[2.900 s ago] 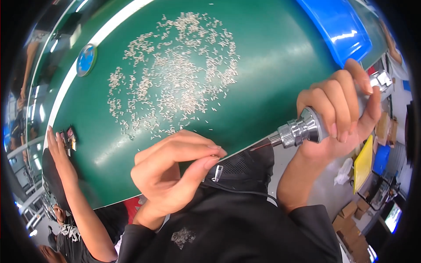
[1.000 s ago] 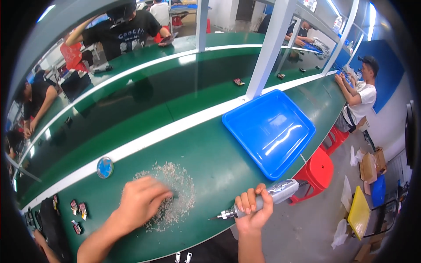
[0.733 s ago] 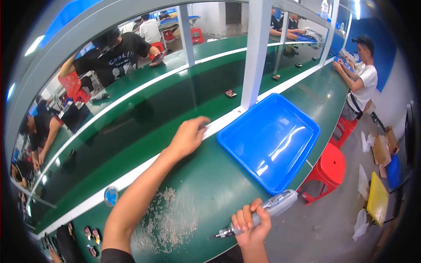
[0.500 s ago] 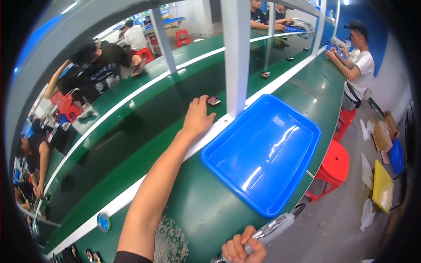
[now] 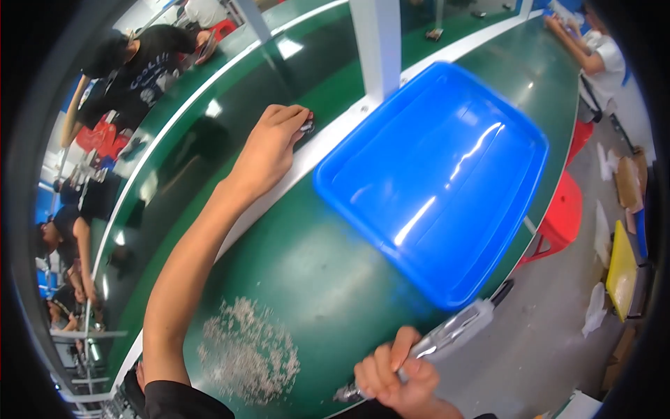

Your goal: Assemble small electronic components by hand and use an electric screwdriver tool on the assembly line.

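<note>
My left hand [image 5: 269,146] reaches over the near edge of the dark conveyor belt. Its fingers are closed on a small dark part [image 5: 308,127], mostly hidden by the fingertips. My right hand [image 5: 398,373], low in the picture, is wrapped round a silver electric screwdriver [image 5: 457,329]. The tool lies at a slant, its bit end toward the lower left and its cord end toward the upper right. A blue plastic tray [image 5: 377,188] with nothing in it lies on the green table between my hands and the far right. Beside my left forearm is a spread heap of tiny silvery pieces [image 5: 251,353], perhaps screws.
A white post [image 5: 380,49] rises from the white rail [image 5: 342,126] near my left hand. Another small part [image 5: 434,33] sits farther along the belt. A red stool [image 5: 562,216] stands right of the table. Co-workers sit across the belt and at far right.
My left hand has closed on the small part and drawn it back toward me. The view has tilted down, showing more of the silvery heap. My right hand still grips the screwdriver.
</note>
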Tool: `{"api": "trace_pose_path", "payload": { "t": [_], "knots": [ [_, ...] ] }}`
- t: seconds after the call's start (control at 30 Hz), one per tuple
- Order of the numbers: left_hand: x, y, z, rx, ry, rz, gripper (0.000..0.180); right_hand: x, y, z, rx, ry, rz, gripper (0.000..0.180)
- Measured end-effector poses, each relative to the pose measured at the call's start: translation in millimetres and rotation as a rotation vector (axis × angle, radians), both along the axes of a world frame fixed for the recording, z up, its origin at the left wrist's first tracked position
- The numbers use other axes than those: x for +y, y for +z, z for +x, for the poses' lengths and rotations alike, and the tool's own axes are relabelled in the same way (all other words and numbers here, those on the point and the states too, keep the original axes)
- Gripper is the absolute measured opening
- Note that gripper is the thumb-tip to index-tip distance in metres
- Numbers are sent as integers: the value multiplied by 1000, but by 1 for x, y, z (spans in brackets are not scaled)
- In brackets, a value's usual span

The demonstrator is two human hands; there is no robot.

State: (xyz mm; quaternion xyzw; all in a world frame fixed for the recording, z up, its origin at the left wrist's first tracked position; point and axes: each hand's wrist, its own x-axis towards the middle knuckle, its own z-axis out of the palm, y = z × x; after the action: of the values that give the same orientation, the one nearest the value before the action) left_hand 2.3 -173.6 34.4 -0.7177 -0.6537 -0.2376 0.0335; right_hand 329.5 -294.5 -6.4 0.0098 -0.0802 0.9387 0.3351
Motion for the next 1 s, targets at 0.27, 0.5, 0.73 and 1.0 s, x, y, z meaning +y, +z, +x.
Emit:
{"api": "trace_pose_path", "payload": {
  "t": [0.27,0.5,0.73,1.0],
  "knots": [
    [-179,3,119,-53,-145,-168,55,-1,-14,5,-45,13,39,20],
    [-227,-4,178,-177,-197,-154,51,-34,-2,38,-48,42,42,17],
    [-227,0,181,9,-226,-135,32,-59,-6,41,-193,-33,82,16],
    [-237,-16,198,82,-299,46,33,-75,-7,35,-281,-71,32,12]
  ]
}}
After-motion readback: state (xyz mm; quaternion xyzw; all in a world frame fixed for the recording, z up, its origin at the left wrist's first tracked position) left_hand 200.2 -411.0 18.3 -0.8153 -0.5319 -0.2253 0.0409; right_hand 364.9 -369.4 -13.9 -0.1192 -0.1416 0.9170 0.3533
